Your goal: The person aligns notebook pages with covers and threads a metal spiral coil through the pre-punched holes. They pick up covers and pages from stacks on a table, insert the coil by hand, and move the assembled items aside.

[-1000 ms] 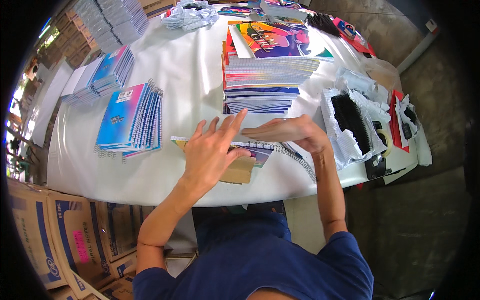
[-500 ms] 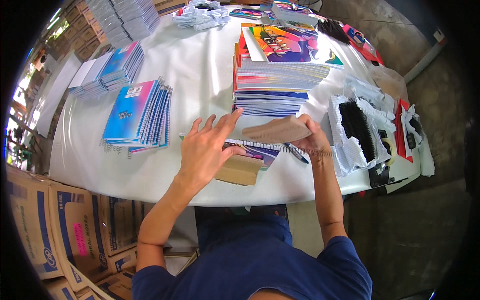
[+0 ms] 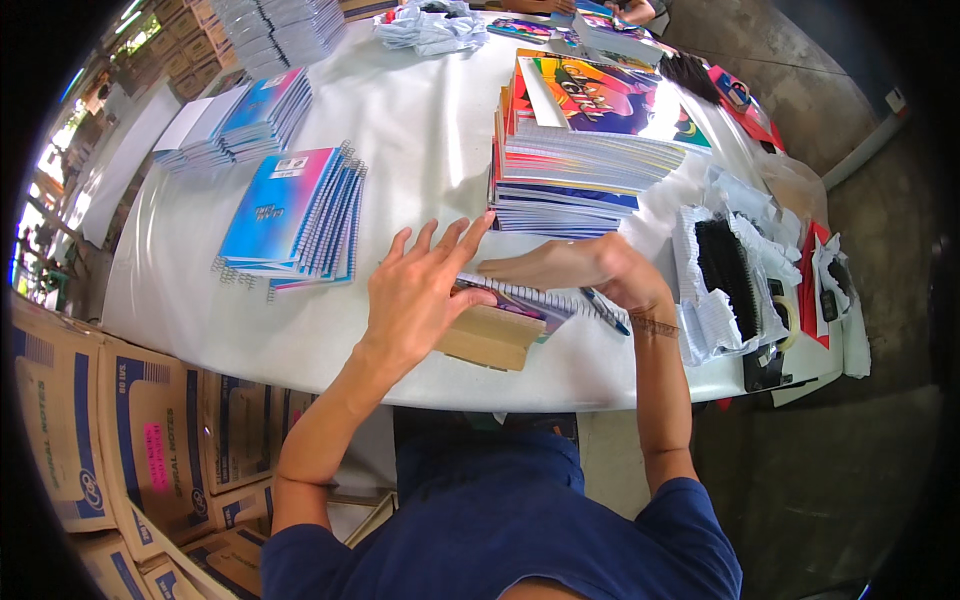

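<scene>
My left hand (image 3: 415, 305) is at a notebook (image 3: 512, 292) with a dark, colourful cover, its thumb on the near side and its fingers spread beyond it. A folded brown cardboard piece (image 3: 490, 338) lies against the notebook's near side. Along the notebook's edge runs a wire coil (image 3: 570, 304), whose loose end reaches under my right wrist. My right hand (image 3: 632, 272), smeared by motion, is closed on a blurred tan pad-like piece (image 3: 535, 264) just above the coil. A dark blue pen (image 3: 608, 312) lies beside the coil.
Colourful notebooks stand in a tall stack (image 3: 575, 165) beyond my hands. Blue-pink spiral notebooks (image 3: 285, 215) are piled at left. Black coils (image 3: 728, 265) lie in white wrapping at right, near a tape roll (image 3: 785, 315). Cartons (image 3: 160, 430) stand below left. Another person's hand (image 3: 635, 12) shows far off.
The right hand and tan piece have shifted across the coil and turned lower and flatter. My left hand keeps its place on the notebook. The view has swung slightly left.
</scene>
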Demonstrator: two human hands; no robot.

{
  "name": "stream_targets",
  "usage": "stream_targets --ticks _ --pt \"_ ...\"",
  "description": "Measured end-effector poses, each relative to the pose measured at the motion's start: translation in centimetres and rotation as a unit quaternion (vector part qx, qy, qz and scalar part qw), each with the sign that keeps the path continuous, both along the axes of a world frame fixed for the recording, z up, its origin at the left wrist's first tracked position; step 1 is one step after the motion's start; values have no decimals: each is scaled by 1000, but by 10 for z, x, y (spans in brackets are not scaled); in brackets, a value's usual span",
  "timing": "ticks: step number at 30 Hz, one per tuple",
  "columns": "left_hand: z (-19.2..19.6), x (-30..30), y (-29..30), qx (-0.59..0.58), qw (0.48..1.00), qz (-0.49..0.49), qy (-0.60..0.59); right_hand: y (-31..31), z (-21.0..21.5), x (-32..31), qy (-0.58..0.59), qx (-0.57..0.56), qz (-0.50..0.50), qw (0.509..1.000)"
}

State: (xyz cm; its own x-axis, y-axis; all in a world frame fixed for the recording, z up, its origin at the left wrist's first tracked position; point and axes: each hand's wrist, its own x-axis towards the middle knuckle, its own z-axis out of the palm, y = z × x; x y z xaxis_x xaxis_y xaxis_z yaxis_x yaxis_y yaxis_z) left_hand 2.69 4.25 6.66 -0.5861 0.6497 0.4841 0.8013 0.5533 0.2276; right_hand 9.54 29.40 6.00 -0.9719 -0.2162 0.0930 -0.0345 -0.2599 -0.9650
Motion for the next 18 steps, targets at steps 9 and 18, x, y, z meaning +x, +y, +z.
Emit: stream_targets --ticks 9,18 --pt "0 1 -6 0 1000 8 -16 -8 0 -12 2 242 6 970" --pt "-1 -2 -10 0 999 33 -4 -17 4 -24 48 334 41 940"
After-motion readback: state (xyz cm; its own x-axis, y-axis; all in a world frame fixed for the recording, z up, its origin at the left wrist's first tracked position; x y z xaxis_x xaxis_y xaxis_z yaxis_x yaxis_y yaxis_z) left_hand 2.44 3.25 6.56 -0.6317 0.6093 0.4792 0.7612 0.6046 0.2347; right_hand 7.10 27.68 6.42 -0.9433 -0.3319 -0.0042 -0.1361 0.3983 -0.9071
